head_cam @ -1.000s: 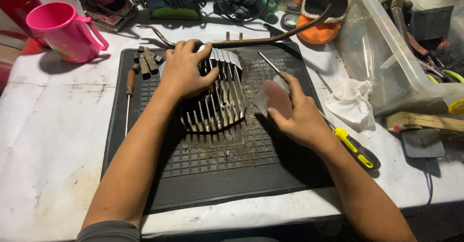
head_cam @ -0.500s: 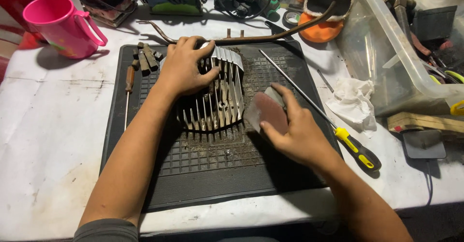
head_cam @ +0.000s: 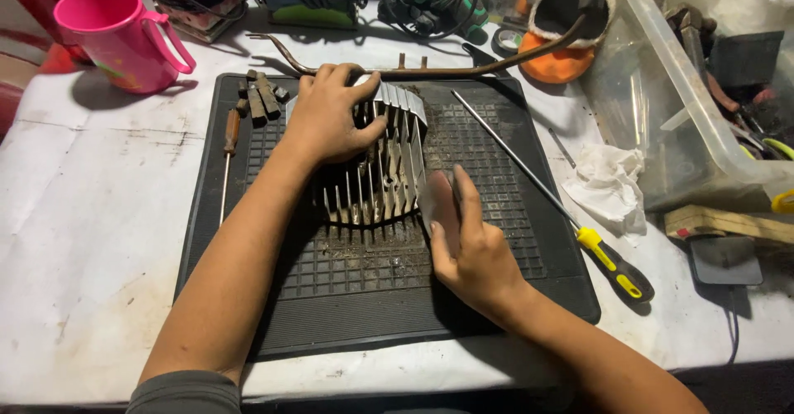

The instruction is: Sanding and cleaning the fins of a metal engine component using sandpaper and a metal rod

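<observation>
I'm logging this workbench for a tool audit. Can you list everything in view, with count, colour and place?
finned metal part: one, grey, mat centre
sanding sheet: one, reddish-grey, against fins
rubber mat: one, black, on table
long screwdriver: one, yellow-black handle, mat right edge
small screwdriver: one, wooden handle, mat left
mug: one, pink, far left
cloth: one, white, right of mat
plastic bin: one, clear, far right
bent rod: one, rusty, behind mat
left hand: on finned part
right hand: holding sheet
</observation>
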